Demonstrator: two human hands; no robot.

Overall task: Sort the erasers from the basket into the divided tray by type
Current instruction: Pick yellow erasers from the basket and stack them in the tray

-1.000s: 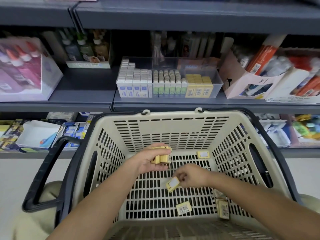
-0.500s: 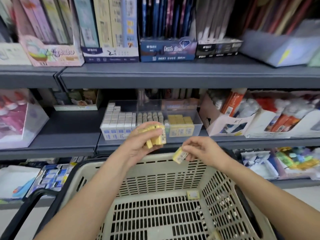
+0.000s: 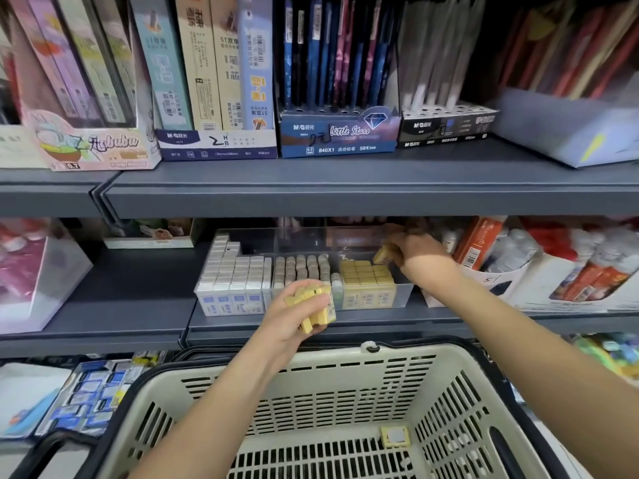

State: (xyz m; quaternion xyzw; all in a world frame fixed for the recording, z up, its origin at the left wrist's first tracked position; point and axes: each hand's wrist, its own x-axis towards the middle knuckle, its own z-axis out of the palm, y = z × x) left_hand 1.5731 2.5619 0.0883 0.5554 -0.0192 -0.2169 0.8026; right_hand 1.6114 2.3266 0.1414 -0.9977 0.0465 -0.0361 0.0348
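The cream plastic basket (image 3: 415, 378) is recorded nearest the viewer, its walls and floor slotted and its rim and handles dark. Its near edge is cut off by the frame. One square yellow eraser (image 3: 395, 436) with a pale label is seen lying flat on the basket floor, near the right wall.

Above the far rim, the left hand (image 3: 294, 316) is held palm inward, its fingers curled round a bunch of yellow block erasers (image 3: 320, 314). Their number cannot be made out, as some are hidden by the fingers.

On the grey metal shelf (image 3: 138, 299) beyond, the clear, rigid divided tray (image 3: 404, 294) is noted. White boxed erasers (image 3: 235, 271) are stacked in its left compartment, rounded grey-green ones (image 3: 301, 267) stand in the middle, and yellow blocks (image 3: 364, 276) fill the right.

The right hand (image 3: 415, 252) is extended over the rear of the right compartment, wrist bent downward. A single yellow eraser (image 3: 382, 255) is pinched in its fingertips, just above the stacked yellow blocks. Whether it touches them cannot be told. The fingers are partly lost in shadow.

Upright boxed stationery (image 3: 214, 81) is ranged on the shelf above.
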